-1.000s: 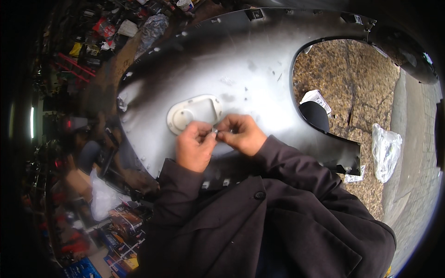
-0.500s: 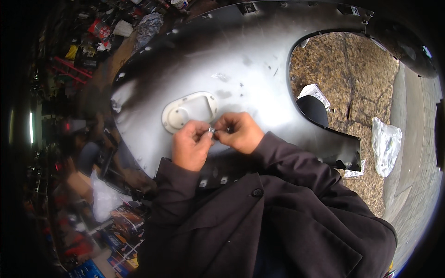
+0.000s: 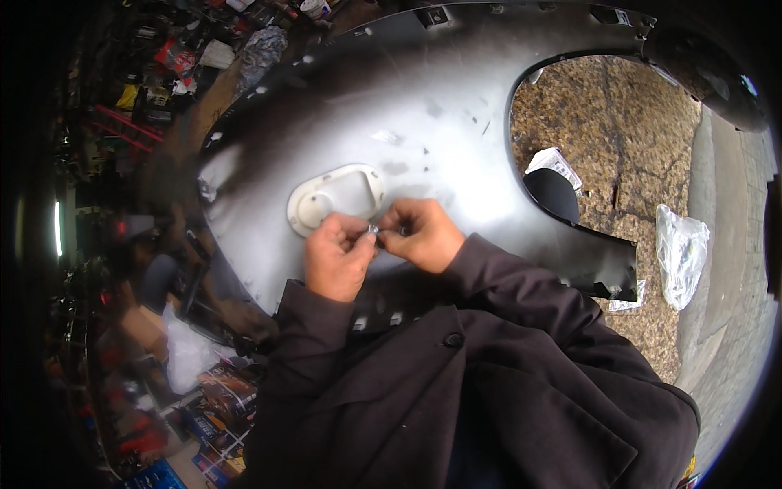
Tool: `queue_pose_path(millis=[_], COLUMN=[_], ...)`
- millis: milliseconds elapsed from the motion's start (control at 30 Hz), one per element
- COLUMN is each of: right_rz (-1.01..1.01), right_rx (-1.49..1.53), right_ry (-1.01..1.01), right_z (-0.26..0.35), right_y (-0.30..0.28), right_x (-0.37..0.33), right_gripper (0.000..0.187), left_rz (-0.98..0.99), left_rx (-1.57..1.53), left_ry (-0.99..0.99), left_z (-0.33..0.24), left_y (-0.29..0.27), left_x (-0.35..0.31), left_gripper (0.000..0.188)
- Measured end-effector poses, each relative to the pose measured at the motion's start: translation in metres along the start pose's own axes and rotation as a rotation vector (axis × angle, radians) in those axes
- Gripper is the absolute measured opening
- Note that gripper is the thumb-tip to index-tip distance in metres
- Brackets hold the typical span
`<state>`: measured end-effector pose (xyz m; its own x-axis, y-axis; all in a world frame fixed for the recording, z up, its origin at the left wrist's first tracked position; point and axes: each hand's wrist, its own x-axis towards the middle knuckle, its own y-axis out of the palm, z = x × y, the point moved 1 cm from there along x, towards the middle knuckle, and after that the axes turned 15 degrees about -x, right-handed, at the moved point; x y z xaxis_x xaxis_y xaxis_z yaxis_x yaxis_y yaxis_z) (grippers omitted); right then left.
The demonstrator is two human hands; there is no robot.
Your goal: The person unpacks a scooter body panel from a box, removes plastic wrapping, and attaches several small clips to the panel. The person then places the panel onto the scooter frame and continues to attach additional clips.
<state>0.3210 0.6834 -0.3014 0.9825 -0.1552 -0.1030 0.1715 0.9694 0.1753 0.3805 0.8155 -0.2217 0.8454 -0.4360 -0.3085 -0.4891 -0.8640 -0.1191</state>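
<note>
A small shiny metal piece is pinched between both sets of fingertips; its exact kind is too small to make out. My left hand grips it from the left with thumb and index finger. From the right, my right hand closes on it too, its fingers curled. Beneath them lies a large black car fender with a glossy, light-reflecting face and a round wheel-arch cut-out. Just beyond my left hand, an oval cream plastic fuel-filler housing rests on the fender, its lower edge partly hidden by my fingers.
Rough brown ground shows through and beside the arch. A clear plastic bag lies on it at the right, with paper scraps nearer the fender. Boxes, a white plastic bag and a red metal frame clutter the left side.
Hardly anything differs. The whole view has shifted slightly, while both hands keep the small metal piece pinched in the same spot over the fender.
</note>
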Motion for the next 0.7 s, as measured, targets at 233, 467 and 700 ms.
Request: queue_pose_path(millis=[233,467,700], right_rz=[-0.014,-0.078,-0.078], right_rx=[-0.103,-0.264,-0.267], right_ry=[-0.052,-0.175,-0.113], right_z=[0.002,0.0059,0.0087], right_y=[0.0003,-0.0019,-0.0031], right_x=[-0.0008,-0.0034,-0.0027], right_gripper=[0.009,0.012,0.013], left_rz=[0.034,0.039,0.078], left_rx=[0.091,0.125,0.083], left_ry=[0.018,-0.038,0.007], left_z=[0.0001,-0.0001,0.0021], left_y=[-0.0017,-0.0046,-0.0041], left_x=[-0.0002,0.0014,0.0041], left_gripper=[0.008,0.009,0.01])
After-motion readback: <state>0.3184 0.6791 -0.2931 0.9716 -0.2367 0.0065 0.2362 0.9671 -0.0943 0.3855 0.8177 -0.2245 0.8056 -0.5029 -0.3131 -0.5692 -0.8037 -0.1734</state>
